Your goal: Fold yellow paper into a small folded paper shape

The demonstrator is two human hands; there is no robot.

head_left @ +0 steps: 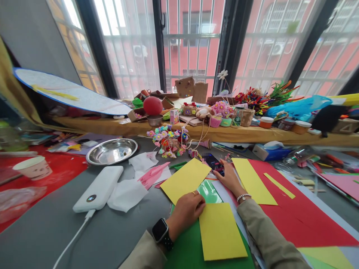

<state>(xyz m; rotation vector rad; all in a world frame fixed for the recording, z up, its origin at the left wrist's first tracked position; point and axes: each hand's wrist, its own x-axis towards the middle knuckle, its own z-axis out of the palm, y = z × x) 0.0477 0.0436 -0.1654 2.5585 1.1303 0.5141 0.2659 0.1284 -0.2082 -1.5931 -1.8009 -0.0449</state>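
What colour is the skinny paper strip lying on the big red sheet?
The paper strip is yellow; it shows in the head view.

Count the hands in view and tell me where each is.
2. The left hand is by the upper-left corner of the near yellow sheet; the right hand is at the phone. No others show.

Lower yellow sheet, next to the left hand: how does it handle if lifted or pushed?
The lower yellow sheet looks thin, so probably light for its size. Its flat lie suggests some stiffness, though a one-corner lift may bend it. No fastening shows over the green sheet, so a push would likely slide it.
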